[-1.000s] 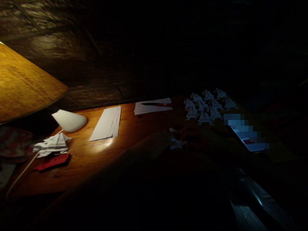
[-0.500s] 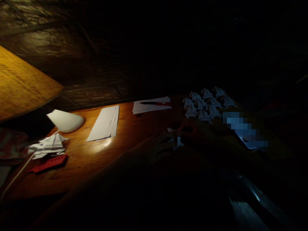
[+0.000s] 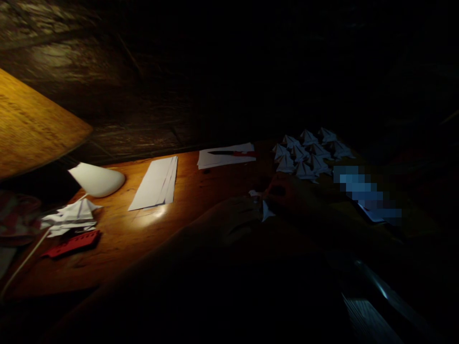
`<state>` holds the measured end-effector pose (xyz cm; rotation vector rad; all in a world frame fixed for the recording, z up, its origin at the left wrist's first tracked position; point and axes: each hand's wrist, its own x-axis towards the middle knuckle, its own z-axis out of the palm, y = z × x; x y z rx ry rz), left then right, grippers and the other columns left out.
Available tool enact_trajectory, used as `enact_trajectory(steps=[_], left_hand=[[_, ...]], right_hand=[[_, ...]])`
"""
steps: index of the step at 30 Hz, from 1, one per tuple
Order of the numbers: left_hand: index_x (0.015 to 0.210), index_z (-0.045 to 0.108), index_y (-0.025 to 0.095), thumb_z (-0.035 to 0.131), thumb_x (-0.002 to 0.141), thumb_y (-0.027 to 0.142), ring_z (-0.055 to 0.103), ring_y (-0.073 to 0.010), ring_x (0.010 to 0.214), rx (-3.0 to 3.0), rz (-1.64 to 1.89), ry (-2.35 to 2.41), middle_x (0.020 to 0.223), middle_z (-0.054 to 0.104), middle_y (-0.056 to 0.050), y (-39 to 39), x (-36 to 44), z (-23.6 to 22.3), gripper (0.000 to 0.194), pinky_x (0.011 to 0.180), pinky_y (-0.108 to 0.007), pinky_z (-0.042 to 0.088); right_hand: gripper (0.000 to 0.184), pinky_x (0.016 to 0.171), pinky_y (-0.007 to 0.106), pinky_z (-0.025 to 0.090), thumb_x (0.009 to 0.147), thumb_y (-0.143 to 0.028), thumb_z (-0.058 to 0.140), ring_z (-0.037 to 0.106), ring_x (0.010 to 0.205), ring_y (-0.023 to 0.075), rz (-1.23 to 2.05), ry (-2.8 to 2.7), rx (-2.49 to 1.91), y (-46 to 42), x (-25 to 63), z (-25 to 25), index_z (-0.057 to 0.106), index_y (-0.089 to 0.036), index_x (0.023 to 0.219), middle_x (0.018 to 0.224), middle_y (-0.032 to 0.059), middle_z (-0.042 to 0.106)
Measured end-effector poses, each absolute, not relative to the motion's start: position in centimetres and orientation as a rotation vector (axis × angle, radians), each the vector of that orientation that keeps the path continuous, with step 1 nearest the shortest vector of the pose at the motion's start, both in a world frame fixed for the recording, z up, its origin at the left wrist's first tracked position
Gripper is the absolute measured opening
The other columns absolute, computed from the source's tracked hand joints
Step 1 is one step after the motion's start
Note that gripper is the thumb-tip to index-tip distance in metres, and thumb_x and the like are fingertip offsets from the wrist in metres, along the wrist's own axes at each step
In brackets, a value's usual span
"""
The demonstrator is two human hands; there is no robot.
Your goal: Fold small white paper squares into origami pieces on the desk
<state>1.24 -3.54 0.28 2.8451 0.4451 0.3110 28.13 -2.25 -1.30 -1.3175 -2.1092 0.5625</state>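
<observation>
A small piece of folded white paper (image 3: 267, 211) is between my two hands over the dim middle of the wooden table. From the left, my left hand (image 3: 234, 220) reaches in with bent fingers closed on the paper, covering much of it. My right hand (image 3: 287, 193), mostly lost in shadow, pinches it from the other side. Two small white parts of the paper show between the fingers; its full shape is hidden. Beyond my right hand stand several folded paper pieces (image 3: 304, 152) with pointed tops, in close rows.
White paper strips (image 3: 152, 184) lie under the lamp light, and more sheets (image 3: 222, 160) with a red-handled knife (image 3: 233, 153) lie farther back. At left are a lamp base (image 3: 100, 180), crumpled paper (image 3: 73, 217) and a red plastic piece (image 3: 73, 243). A blurred-out bright screen (image 3: 373, 215) is at right.
My left hand has turned a little and its fingers cover more of the folded paper. My right hand stays by it with small finger movement. Other things lie as before.
</observation>
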Motion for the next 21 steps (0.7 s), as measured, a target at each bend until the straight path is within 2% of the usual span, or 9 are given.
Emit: enact_trajectory(steps=[6,10,15,21], left_hand=[[0.134,0.06,0.025,0.053,0.101,0.027,0.055,-0.0312,0.133,2.909,0.243,0.488,0.152,0.049,-0.012,-3.86,1.42,0.74,0.034,0.108,-0.05,0.052],[0.135,0.058,0.023,0.053,0.101,0.028,0.056,-0.0309,0.131,2.932,0.26,0.473,0.148,0.052,-0.012,-3.91,1.49,0.59,0.035,0.108,-0.05,0.053],[0.132,0.059,0.023,0.052,0.102,0.025,0.052,-0.0298,0.136,2.901,0.306,0.449,0.149,0.053,-0.012,-3.88,1.4,0.41,0.031,0.112,-0.049,0.05],[0.136,0.058,0.028,0.053,0.1,0.027,0.056,-0.0294,0.128,2.896,0.232,0.456,0.152,0.046,-0.011,-3.64,1.32,0.45,0.036,0.102,-0.047,0.056]], right_hand=[[0.012,0.071,0.031,0.042,0.086,-0.024,0.074,0.057,0.081,0.0186,0.507,-2.091,-1.366,-2.32,27.37,-1.26,0.068,-0.017,0.078,0.091,0.0068,0.062],[0.016,0.069,0.03,0.041,0.085,-0.027,0.075,0.056,0.079,0.0181,0.519,-2.077,-1.374,-2.11,27.42,-1.43,0.065,-0.017,0.078,0.089,0.0063,0.061],[0.011,0.073,0.031,0.042,0.086,-0.022,0.074,0.058,0.083,0.0188,0.544,-2.087,-1.374,-2.07,27.43,-1.49,0.067,-0.017,0.08,0.092,0.0067,0.063],[0.011,0.072,0.031,0.041,0.09,-0.022,0.072,0.057,0.082,0.0191,0.519,-2.12,-1.359,-2.03,27.31,-1.58,0.069,-0.016,0.081,0.091,0.0073,0.063]])
